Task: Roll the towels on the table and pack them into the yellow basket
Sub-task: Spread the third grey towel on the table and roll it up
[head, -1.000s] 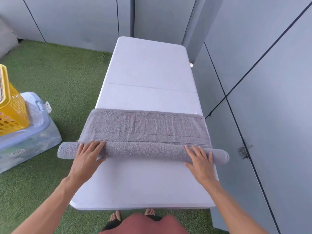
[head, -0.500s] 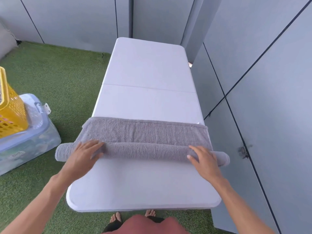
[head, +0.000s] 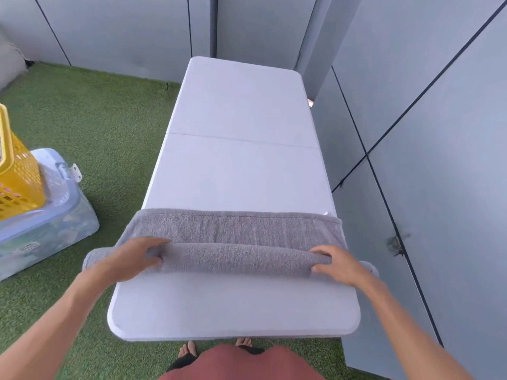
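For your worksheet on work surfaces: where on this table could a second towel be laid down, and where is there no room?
The white folding table is bare from the far end to the grey terry towel's flat edge, and again in the strip between the roll and the near edge. The middle band is crowded: both hands, left and right, grip the roll.

Head view, steeply down over table (head: 241, 165)

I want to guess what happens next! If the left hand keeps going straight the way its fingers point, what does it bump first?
The left hand grips the towel roll, fingers pointing right along it. Going on, it would probably just slide along the roll toward the right hand.
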Demonstrator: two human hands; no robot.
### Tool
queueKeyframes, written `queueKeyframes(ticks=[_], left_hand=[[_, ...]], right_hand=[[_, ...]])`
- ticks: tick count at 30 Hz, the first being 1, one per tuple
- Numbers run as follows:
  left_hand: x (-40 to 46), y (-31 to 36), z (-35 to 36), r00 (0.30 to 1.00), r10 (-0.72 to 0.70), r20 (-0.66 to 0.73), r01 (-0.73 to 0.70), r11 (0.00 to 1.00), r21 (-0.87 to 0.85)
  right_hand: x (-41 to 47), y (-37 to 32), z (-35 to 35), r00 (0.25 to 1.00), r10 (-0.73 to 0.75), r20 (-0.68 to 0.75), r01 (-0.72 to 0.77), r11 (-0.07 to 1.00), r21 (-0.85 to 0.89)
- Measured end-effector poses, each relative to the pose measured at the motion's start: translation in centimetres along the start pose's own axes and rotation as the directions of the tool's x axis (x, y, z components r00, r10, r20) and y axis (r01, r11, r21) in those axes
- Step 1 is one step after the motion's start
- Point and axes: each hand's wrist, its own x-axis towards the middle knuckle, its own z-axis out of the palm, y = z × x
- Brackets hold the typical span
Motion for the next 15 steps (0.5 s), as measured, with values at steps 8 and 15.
queueKeyframes(ticks=[8, 15], left_hand=[[-1.1, -0.6, 4.0, 0.933, 0.197, -0.301, -0.110, 0.952, 0.285], [-0.9, 0.5, 2.1, 0.981, 0.062, -0.183, -0.019, 0.973, 0.229]], right_hand=[[-0.8, -1.1, 4.2, 0.955, -0.115, -0.273, -0.012, 0.906, -0.423], [-0.2, 0.0, 2.1, 0.992, -0.074, -0.106, 0.030, 0.927, -0.374]])
